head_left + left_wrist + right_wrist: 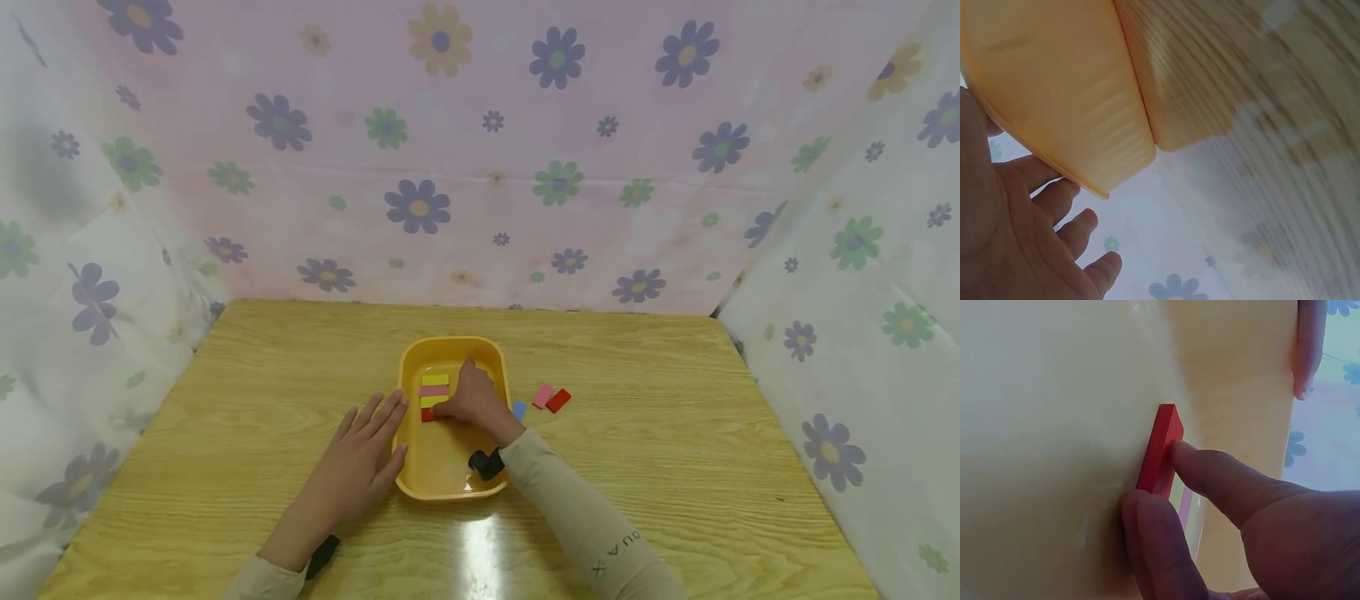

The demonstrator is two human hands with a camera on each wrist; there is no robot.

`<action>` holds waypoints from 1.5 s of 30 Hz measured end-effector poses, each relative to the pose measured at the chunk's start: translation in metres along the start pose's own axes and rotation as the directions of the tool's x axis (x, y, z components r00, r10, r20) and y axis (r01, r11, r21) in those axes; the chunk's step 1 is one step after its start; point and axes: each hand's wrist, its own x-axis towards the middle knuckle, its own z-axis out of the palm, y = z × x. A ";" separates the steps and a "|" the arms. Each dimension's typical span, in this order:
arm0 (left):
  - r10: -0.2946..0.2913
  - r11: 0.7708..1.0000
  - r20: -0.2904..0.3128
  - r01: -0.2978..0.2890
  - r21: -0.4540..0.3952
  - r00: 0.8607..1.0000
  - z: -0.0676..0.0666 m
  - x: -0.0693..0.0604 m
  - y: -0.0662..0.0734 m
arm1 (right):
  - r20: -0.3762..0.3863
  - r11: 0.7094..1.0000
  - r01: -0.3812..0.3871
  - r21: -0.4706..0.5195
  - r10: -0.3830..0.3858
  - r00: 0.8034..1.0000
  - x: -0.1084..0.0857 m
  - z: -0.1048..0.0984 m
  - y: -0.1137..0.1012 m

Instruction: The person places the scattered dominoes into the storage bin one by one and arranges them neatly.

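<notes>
Inside the yellow tray (437, 468), right hand (476, 398) pinching a red block (1161, 444), yellow-and-pink row (434, 390) at its twelve o'clock, left hand (358, 458), fingers apart, touching the nine-o'clock rim, loose blocks (558, 401) at three.

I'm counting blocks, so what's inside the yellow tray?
The tray shows a row: yellow block, pink block, second yellow block, and a red block that the right hand pinches. Anything covered by that hand or the black wrist device cannot be seen.

The block (1161, 447) in the right hand (476, 397) is red, the tray (435, 467) beneath yellow-orange, the bench (637, 433) wood-grained yellow, the backdrop (480, 204) beyond flowered pink.
</notes>
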 end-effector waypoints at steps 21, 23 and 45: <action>-0.004 1.000 0.023 0.004 -0.007 1.000 -0.003 0.002 0.001 | 0.013 0.992 -0.007 0.124 0.006 1.000 -0.004 -0.007 0.003; -0.005 1.000 0.026 0.005 -0.009 1.000 -0.004 0.002 0.001 | 0.016 0.992 -0.013 0.125 0.011 1.000 -0.007 -0.010 0.003; -0.011 0.999 0.028 0.013 -0.048 1.000 -0.001 -0.003 0.000 | -0.178 0.818 0.205 0.538 -0.128 0.976 -0.045 -0.053 0.032</action>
